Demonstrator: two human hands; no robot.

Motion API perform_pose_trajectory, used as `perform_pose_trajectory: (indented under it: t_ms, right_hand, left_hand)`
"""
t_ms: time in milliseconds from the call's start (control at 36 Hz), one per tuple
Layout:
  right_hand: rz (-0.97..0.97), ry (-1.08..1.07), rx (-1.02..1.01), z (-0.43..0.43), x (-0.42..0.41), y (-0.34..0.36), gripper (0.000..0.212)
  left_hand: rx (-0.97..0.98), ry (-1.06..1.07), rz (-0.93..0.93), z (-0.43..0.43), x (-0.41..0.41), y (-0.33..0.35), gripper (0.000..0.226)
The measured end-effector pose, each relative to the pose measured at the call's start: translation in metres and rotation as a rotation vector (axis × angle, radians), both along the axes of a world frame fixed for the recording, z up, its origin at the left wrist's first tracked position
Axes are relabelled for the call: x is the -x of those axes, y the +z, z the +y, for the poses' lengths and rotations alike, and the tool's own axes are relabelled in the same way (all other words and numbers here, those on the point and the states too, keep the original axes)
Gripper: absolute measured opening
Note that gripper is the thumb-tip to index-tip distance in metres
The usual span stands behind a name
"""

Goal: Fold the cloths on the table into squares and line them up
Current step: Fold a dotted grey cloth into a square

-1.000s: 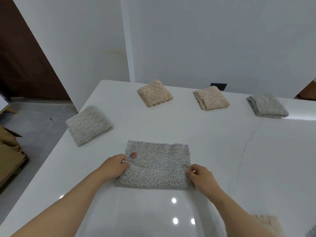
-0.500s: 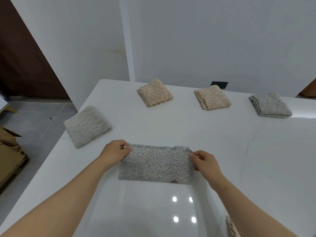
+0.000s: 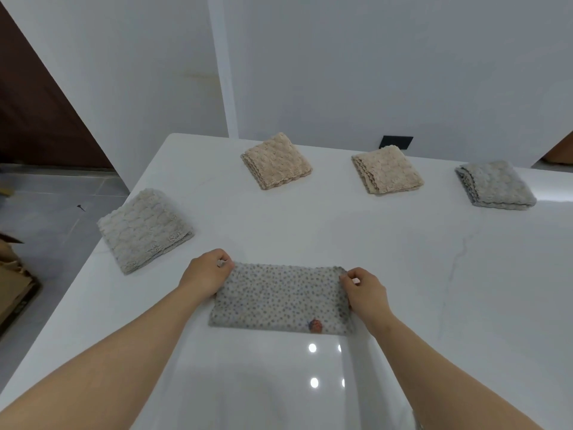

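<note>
Both hands pinch the far corners of the dotted cloth (image 3: 279, 301) lying folded on the table (image 3: 403, 274): left grip (image 3: 207, 274), right grip (image 3: 366, 293), each holding fabric

Pale grey cloth (image 3: 280, 297) dotted blue-grey, red mark (image 3: 315, 325) at 5 o'clock; beige textured cloths (image 3: 276, 161) at 12 o'clock; glossy white surface (image 3: 403, 274).

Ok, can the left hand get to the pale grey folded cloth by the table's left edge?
Probably yes: only bare table lies between the left hand and the pale grey folded cloth, though it would first have to release the dotted cloth it pinches.
</note>
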State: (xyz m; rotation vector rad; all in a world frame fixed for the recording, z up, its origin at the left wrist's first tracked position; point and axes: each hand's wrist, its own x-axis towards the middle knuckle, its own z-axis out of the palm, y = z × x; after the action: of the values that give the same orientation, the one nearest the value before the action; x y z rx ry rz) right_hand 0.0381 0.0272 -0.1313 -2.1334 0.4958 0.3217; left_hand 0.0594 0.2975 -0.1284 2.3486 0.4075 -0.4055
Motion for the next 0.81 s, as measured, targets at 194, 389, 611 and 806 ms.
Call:
perform_pose_trajectory:
  t_ms: [194,389,611,806]
  right_hand:
    - [0.020,-0.022,0.070,0.003,0.001,0.001,0.019]
    - [0.072,-0.095,0.190,0.015,0.016,0.003,0.051]
    - [0.163,0.031,0.340,0.022,0.039,-0.001,0.039]
    - [0.213,0.056,0.273,0.010,0.043,-0.003,0.031]
  left_hand:
    - [-0.221,-0.026,-0.034,-0.005,0.003,-0.001,0.019]
    - [-0.465,-0.233,-0.508,-0.025,0.034,-0.010,0.027]
    - [-0.591,-0.524,-0.161,-0.033,0.066,-0.051,0.062]
    - [-0.544,-0.508,-0.113,-0.042,0.073,-0.040,0.101]
